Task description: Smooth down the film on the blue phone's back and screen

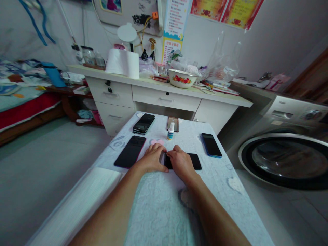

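A black smartphone [196,161] lies sideways on the cloth-covered table, its left part covered by my hands. My left hand [153,159] holds the phone's left end between the thumb at the near edge and the fingers at the far edge. Over the screen, my right hand [181,162] is closed with its fingertips bent down near that end; whatever is in them is hidden. Just beyond my hands stand a small white spray bottle [170,132] with a blue label and, lying flat, a pink pad [156,141].
A large dark tablet [130,152] lies left, with stacked phones [144,123] behind it. A blue-edged phone [211,145] is on the right. A brown-rimmed case [175,124] lies behind the bottle. Beyond are a white desk [166,94] and a washing machine [284,140].
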Demonstrator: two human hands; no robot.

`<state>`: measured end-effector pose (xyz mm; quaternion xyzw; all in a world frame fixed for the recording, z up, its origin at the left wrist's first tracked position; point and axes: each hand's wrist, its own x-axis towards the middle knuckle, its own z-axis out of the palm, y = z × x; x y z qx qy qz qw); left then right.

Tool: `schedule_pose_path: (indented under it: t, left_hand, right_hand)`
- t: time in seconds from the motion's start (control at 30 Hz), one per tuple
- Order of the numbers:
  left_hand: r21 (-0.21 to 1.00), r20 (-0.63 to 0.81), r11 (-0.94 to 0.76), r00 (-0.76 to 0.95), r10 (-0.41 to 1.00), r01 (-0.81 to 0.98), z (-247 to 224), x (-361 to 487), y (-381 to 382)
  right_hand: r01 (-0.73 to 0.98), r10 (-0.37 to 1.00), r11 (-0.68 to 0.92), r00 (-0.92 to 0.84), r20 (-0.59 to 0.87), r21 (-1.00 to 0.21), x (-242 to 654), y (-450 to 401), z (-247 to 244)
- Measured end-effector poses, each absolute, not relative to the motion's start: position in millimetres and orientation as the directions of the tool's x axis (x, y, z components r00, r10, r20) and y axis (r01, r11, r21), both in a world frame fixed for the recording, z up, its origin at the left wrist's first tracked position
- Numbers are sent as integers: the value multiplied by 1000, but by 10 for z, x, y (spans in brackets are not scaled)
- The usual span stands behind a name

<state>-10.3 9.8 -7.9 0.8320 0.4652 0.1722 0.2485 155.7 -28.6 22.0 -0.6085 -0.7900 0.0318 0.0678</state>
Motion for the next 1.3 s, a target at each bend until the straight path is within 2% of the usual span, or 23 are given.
schedule_pose_path:
  t: [0.27,0.7,0.83,1.13,1.3]
  left_hand:
    - [557,73,-460,511,857,691,-79,-111,89]
    - [531,47,-462,520,853,710,-82,-106,101]
    - [528,56,-471,525,850,707,-85,-108,98]
    - [537,56,-468,524,850,702,-67,-109,87]
    - [543,54,-476,538,842,691,-85,-120,95]
  right_hand:
    - [992,993,100,-95,63,-79,1785,-331,277]
    - [948,959,285,-283,33,-140,1539,-355,241]
    - [952,964,265,-261,49,-151,1642,-359,243]
    - [982,983,163,-153,99,-96,1786,-335,200]
    - [976,979,184,-172,107,-114,1676,-298,151]
